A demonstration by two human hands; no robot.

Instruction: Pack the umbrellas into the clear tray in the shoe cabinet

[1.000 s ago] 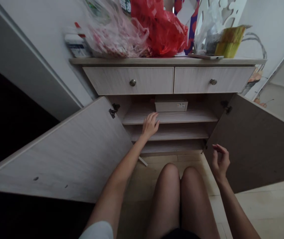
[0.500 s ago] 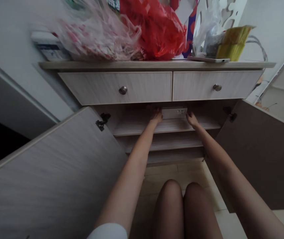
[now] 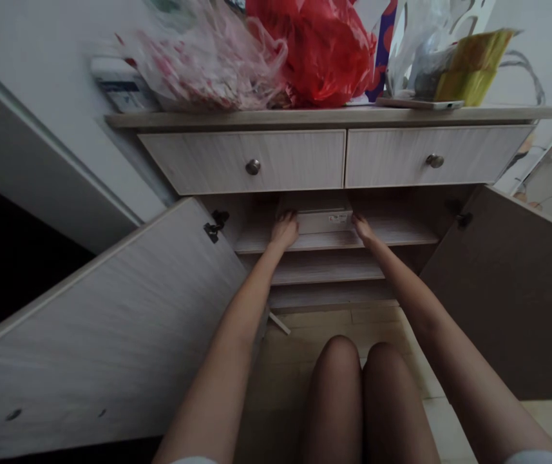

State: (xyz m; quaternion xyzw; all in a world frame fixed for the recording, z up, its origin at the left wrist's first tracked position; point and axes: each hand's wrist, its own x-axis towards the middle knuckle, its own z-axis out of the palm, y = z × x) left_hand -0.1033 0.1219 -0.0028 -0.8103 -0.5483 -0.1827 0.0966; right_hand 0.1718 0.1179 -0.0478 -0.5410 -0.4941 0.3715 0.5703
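A flat pale box (image 3: 324, 220) with a small label lies on the top shelf (image 3: 391, 237) of an open low cabinet. My left hand (image 3: 285, 229) grips the box's left end, fingers curled round it. At the box's right end my right hand (image 3: 362, 227) presses against the side, its fingers partly hidden in the shadow under the drawers. Both arms reach straight in from the bottom of the view. My knees (image 3: 360, 361) are bent on the floor in front of the cabinet.
Both cabinet doors stand wide open, the left door (image 3: 111, 322) and the right door (image 3: 517, 283). Two shut drawers (image 3: 251, 161) sit above the shelves. On top lie a red plastic bag (image 3: 324, 51), a pinkish bag (image 3: 208, 64), a phone (image 3: 418, 103) and a yellow packet (image 3: 473, 71).
A second ago my left hand hovered before the shelves and my right hung open by the right door. Both hands have since reached in and closed on the box's ends; the box sits slightly nearer.
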